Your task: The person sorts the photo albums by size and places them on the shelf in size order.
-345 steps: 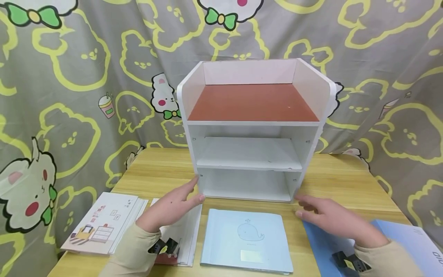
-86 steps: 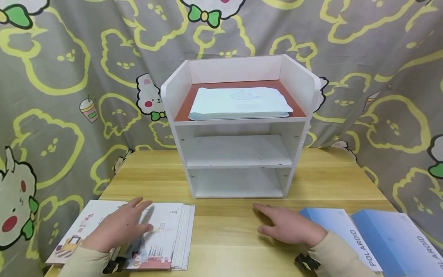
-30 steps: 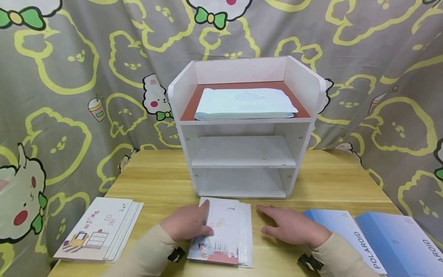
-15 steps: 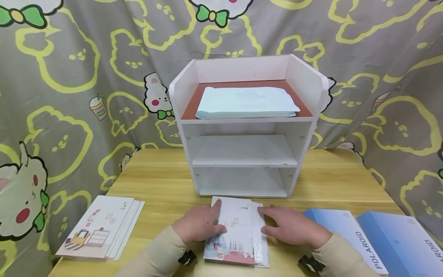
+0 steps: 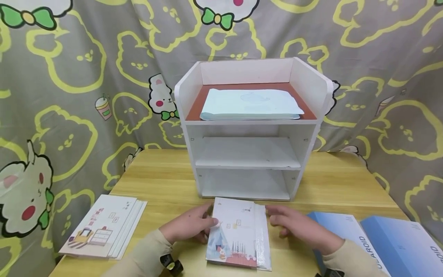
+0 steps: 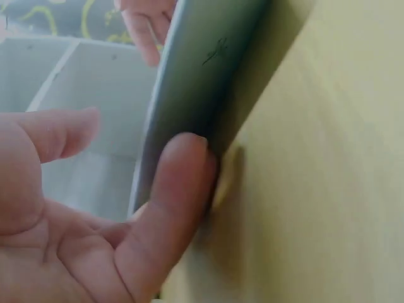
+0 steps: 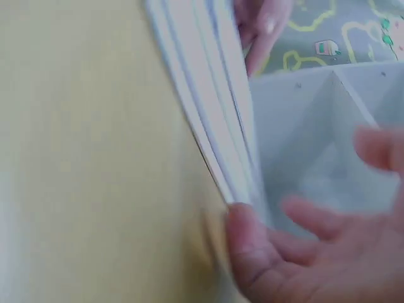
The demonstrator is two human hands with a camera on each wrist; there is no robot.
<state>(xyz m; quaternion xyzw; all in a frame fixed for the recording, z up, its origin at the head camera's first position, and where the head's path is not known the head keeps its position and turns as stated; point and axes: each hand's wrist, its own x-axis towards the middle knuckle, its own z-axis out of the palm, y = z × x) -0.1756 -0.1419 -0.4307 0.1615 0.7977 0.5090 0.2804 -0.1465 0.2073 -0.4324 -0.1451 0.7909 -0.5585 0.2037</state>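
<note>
The stack of books [image 5: 232, 234] has slid across the table [image 5: 157, 175] and now sits between both hands' fingers. Left hand [image 5: 188, 224] just went from lying over the cover to hooking fingers [image 6: 182, 173] under that edge — looks lifted a bit. Right hand [image 5: 302, 227] touches the opposite edge, can't tell if it's gripping. So both sides are covered — shelf [image 5: 247, 152] just beyond the fingers.

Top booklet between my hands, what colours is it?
The top booklet is mostly white, with blue and pink lower down; best in the head view.

Booklets [image 7: 211, 95] seemingly between both hands [image 7: 309, 259]
</note>
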